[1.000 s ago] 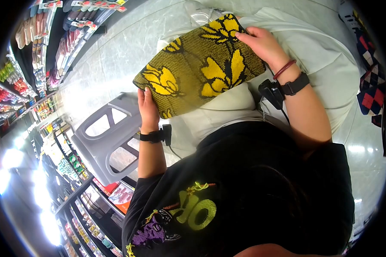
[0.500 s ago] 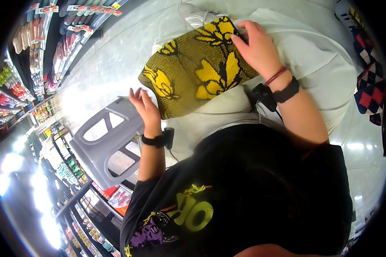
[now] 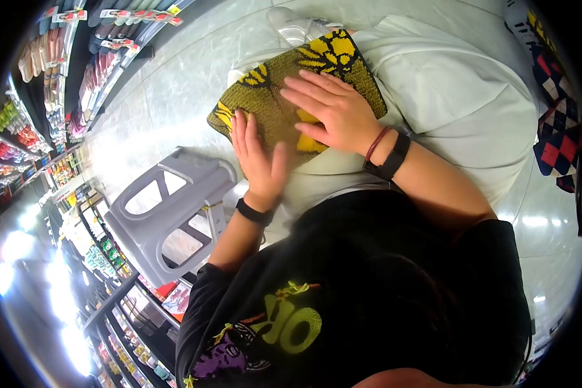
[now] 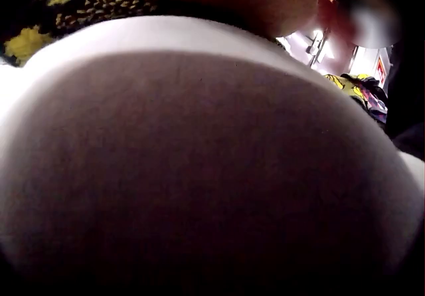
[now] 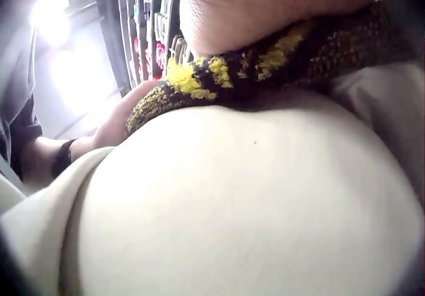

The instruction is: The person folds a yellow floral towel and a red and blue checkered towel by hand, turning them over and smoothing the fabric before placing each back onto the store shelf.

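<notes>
An olive knitted cloth with yellow flowers and black outlines lies across the person's lap, on pale trousers. Palm down, the right hand rests on its middle with straight fingers. The left hand lies on the cloth's lower left part, fingers extended, thumb apart and blurred. In the left wrist view a piece of the cloth shows above the trouser fabric. The right wrist view has the cloth under the heel of the right hand, with the left hand beyond.
A grey plastic stool stands left of the lap. Shelves of packaged goods line the left side. A shoe is on the tiled floor above the cloth. Argyle-patterned textiles hang at the far right.
Both hands have moved inward from the cloth's ends onto its surface. The left hand let go of the left edge, the right hand of the upper right edge. The cloth now lies lower on the lap.
</notes>
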{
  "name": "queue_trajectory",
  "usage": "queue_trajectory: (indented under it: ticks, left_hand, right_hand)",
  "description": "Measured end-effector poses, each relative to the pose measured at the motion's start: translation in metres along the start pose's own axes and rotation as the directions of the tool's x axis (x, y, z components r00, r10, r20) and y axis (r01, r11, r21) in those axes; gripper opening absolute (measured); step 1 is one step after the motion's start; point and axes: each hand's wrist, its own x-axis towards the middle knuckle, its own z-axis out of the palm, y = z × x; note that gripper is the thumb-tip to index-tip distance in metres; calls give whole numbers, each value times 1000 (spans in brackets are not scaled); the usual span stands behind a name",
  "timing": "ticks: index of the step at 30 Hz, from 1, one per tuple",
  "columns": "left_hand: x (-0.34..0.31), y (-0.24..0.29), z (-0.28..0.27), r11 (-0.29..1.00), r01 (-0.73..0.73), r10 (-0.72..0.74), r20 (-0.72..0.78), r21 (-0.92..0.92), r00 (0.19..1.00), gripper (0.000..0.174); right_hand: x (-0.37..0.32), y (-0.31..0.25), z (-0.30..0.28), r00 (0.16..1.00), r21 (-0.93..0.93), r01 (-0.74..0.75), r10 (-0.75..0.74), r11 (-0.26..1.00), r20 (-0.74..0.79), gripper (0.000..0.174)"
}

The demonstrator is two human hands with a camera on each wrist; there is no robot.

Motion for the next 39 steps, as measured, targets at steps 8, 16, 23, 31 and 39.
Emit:
queue_trajectory:
  ticks: [8, 16, 23, 31, 39]
  left_hand:
    - [-5, -16, 9, 939, 186, -223, -101, -289, 970, 60]
    - [-14, -52, 14, 442, 408, -524, 139, -799, 840, 54]
    - [-2, -53, -22, 843, 290, -303, 46, -453, 952, 52]
    - [41, -27, -42, 993, -87, 106, 251, -85, 962, 66]
    - [25, -67, -6, 775, 214, -133, 177, -594, 975, 65]
  right_hand:
    - [-3, 7, 4, 985, -86, -139, 129, 987, -111, 52]
    - [-5, 37, -6, 759, 65, -648, 651, 759, -33, 56]
    - [10, 42, -28, 858, 70, -424, 425, 903, -288, 46]
    - [42, -13, 24, 991, 69, 35, -26, 997, -128, 48]
    - [49, 8, 26, 983, 43, -10, 18, 999, -181, 38]
